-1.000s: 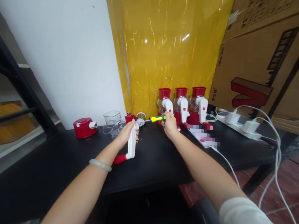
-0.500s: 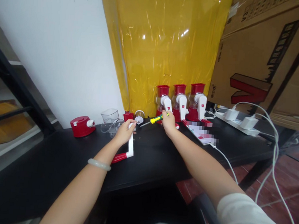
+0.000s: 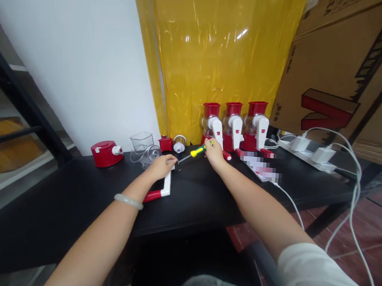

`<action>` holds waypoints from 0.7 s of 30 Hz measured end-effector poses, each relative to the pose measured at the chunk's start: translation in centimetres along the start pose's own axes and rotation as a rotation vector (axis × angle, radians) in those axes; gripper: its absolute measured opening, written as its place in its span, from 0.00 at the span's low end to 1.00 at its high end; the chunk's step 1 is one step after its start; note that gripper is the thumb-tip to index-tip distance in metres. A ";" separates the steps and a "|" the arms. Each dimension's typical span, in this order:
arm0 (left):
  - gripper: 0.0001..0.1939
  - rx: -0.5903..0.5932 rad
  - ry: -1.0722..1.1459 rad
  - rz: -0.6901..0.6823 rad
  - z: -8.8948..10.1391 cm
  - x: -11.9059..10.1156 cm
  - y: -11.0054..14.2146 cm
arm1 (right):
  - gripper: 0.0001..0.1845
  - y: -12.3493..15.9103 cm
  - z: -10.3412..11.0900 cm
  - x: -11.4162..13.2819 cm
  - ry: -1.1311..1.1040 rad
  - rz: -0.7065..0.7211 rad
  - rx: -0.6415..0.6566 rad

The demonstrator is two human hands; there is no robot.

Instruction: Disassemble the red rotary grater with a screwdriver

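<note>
My right hand (image 3: 214, 152) is closed around a green and yellow screwdriver (image 3: 197, 152), whose metal shaft points left and down. At the screwdriver's tip, the fingers of my left hand (image 3: 162, 165) are pinched together; anything between them is too small to make out. Below that hand a crank handle (image 3: 167, 184), with a white arm and a red grip, lies on the black table (image 3: 203, 197). Just behind my left hand are a clear plastic hopper (image 3: 142, 144), a small red part (image 3: 165, 143) and a grater drum (image 3: 179, 144) with a white end.
Three red and white rotary graters (image 3: 234, 126) stand at the back. Right of them are a phone (image 3: 258, 166) on a cable and a power strip (image 3: 304, 154) with chargers. A red base (image 3: 106, 154) sits left. Behind rises a large cardboard box (image 3: 338, 79).
My left hand has shifted from the upper end of the crank handle to the screwdriver's tip, fingers pinched. The crank handle lies lower, and the view has tilted slightly.
</note>
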State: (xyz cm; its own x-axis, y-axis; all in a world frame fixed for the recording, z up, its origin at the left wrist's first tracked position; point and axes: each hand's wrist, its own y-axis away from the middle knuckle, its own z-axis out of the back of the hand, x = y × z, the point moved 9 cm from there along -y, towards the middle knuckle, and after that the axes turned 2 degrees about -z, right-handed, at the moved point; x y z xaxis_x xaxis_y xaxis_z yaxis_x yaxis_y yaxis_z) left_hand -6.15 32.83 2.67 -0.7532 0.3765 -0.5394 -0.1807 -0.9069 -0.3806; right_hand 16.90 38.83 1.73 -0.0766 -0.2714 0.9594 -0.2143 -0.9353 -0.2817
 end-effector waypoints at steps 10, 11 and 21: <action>0.09 -0.046 -0.127 -0.161 0.7 -2.2 0.0 | 0.14 0.2 -0.1 0.0 -0.131 -0.035 0.007; 0.09 -0.047 -0.129 -0.158 0.8 -2.2 0.0 | 0.13 0.2 -0.1 0.1 -0.128 -0.034 0.004; 0.09 0.043 -0.243 -0.187 -0.8 -1.0 0.0 | 0.13 -0.2 0.8 0.9 0.185 0.106 -0.021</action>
State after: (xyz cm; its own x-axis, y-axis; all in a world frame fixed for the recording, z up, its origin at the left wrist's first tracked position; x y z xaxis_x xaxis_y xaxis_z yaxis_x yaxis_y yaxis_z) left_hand -4.88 32.58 2.63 -0.8326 0.4861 -0.2654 -0.3531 -0.8351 -0.4218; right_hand 17.67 38.58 2.66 -0.2769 -0.3196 0.9062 -0.2158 -0.8983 -0.3827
